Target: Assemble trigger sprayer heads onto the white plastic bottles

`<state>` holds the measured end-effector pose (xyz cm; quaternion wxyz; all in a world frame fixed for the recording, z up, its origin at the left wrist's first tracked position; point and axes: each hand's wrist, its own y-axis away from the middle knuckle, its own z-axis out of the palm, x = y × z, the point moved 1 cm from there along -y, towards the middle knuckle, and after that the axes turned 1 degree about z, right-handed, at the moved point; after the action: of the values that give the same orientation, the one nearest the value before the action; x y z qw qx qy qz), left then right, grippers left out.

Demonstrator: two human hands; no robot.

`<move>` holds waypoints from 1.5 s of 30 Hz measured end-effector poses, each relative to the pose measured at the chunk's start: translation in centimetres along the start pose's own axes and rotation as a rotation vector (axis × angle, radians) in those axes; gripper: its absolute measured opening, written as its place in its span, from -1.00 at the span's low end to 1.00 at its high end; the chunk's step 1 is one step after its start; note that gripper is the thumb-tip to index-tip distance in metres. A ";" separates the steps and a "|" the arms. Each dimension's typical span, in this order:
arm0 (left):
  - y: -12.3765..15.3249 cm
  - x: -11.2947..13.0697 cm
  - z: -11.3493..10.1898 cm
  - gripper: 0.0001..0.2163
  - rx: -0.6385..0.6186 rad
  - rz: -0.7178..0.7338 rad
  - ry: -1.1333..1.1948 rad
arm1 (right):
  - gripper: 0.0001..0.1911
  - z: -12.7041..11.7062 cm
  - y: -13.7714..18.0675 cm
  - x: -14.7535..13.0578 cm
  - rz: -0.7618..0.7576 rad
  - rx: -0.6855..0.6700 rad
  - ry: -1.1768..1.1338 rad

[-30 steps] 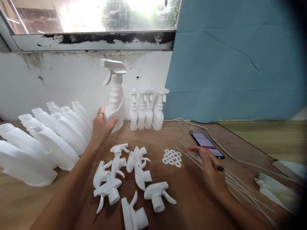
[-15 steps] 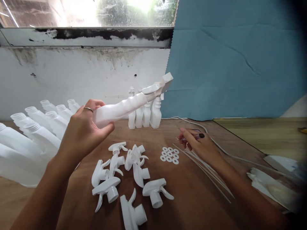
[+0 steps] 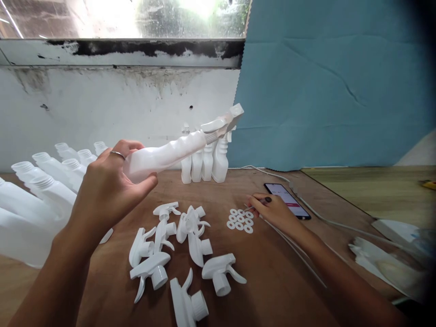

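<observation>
My left hand (image 3: 114,175) is closed round the base of a white spray bottle (image 3: 166,154). The bottle is held tilted in the air, its trigger head (image 3: 223,122) pointing up and to the right. In my right hand (image 3: 272,210) is a slim pointed tool (image 3: 265,200) with a dark handle end; its exact kind is unclear. The thin tip reaches the upper edge of a cluster of flat white washers (image 3: 240,219) on the table. Several loose white trigger sprayers (image 3: 220,271) lie between my hands. Thin white tubes (image 3: 296,252) run partly under my right forearm.
Open white bottles (image 3: 51,195) crowd the left side. Several bottles with sprayers (image 3: 220,163) stand by the wall. A lit phone (image 3: 289,202) lies beyond my right hand, near a white cable (image 3: 320,217). Clear plastic bags (image 3: 378,263) lie at the right edge.
My right hand has moved down and slightly left, bringing the tool's tip to the washers and uncovering the phone, whose screen shows. My left hand with the spray bottle has shifted slightly left.
</observation>
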<state>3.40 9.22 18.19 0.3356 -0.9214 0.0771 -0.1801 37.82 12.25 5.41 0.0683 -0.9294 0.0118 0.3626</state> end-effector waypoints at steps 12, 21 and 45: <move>0.0 -0.1 -0.1 -0.63 -0.043 -0.001 -0.045 | -0.65 0.6 0.1 -0.1 0.055 -0.031 -0.061; -0.1 -0.2 0.2 -0.62 -0.036 0.020 -0.047 | -0.64 0.4 0.2 -0.6 0.062 -0.017 -0.075; -0.1 -0.1 0.1 -0.60 -0.102 0.018 -0.052 | -0.69 0.0 0.1 -0.1 0.143 0.000 -0.052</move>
<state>3.31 9.38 18.18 0.2915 -0.9410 0.0860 -0.1489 37.76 12.14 5.46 0.0426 -0.9165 0.0766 0.3904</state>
